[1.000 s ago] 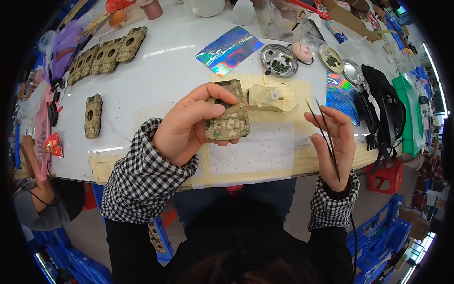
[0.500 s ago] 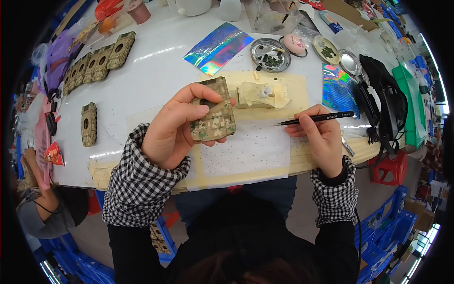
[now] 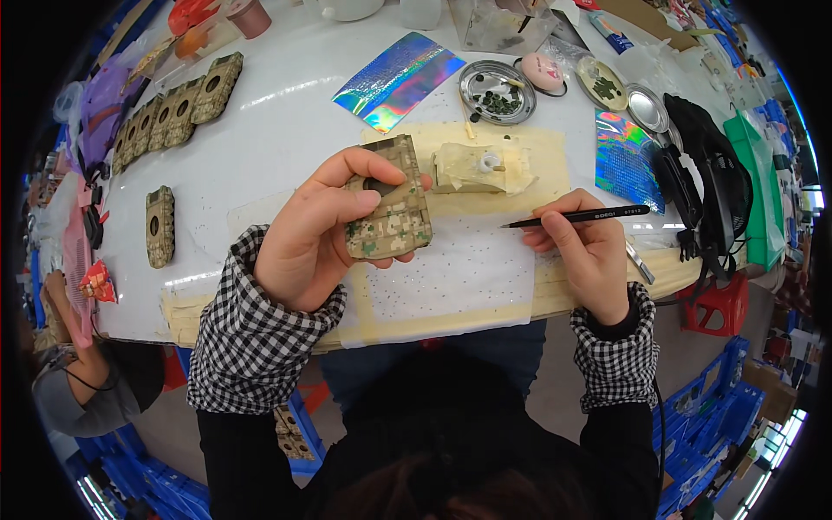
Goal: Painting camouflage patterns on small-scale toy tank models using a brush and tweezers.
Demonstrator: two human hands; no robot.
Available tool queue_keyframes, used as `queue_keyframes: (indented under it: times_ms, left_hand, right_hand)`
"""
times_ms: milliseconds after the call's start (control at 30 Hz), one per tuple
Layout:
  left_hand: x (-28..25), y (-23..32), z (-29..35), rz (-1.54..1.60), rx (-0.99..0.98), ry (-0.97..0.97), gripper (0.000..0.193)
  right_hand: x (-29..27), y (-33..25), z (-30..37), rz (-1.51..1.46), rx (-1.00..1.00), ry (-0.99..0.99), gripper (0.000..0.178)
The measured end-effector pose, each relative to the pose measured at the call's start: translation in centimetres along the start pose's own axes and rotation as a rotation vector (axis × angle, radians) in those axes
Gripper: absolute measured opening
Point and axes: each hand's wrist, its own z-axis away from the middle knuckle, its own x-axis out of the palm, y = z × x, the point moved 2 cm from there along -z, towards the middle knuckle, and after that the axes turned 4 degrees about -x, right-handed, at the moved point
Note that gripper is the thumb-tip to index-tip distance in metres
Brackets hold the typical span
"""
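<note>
In my left hand (image 3: 308,221) is a camouflage-painted model tank hull (image 3: 390,217), gripped between thumb and fingers with its patterned face turned up. Part of a dark round hole shows beside my thumb. My right hand (image 3: 581,251) pinches black fine-pointed tweezers (image 3: 598,215), whose tip points left toward the hull but stays apart from it. Beneath both hands lies a white sheet (image 3: 459,286) scattered with tiny dark specks. Just beyond it, a tape-wrapped block (image 3: 485,169) with a small white nozzle-like piece rests on yellowish paper.
More camouflage hulls (image 3: 178,113) stand in a row at the far left, and a single hull (image 3: 160,227) lies nearer. A round metal dish (image 3: 498,74) holds dark green bits. Shiny holographic sheets (image 3: 399,78), a black bag (image 3: 706,165) and a green bin (image 3: 752,191) surround the work area.
The tweezers' tip has shifted slightly left. Both hands keep their grips, and the hull stays nearly in place. The whole view has moved a little.
</note>
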Motion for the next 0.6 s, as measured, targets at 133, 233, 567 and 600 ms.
queue_keyframes:
  times_ms: [133, 233, 567, 600]
  left_hand:
    - [0.09, 0.03, 0.03, -0.006, 0.001, 0.012, 0.024]
    - [0.04, 0.0, 0.0, -0.009, 0.002, 0.01, 0.023]
    - [0.38, -0.06, -0.13, -0.081, 0.013, 0.072, 0.023]
    - [0.41, -0.05, -0.13, -0.081, 0.011, 0.072, 0.023]
  right_hand:
    - [0.06, 0.04, -0.03, -0.014, -0.004, -0.006, 0.013]
    - [-0.02, 0.13, -0.03, -0.027, -0.006, -0.004, 0.015]
    - [-0.04, 0.14, 0.0, -0.01, -0.003, -0.005, 0.016]
    - [-0.05, 0.13, 0.02, -0.009, -0.003, -0.004, 0.015]
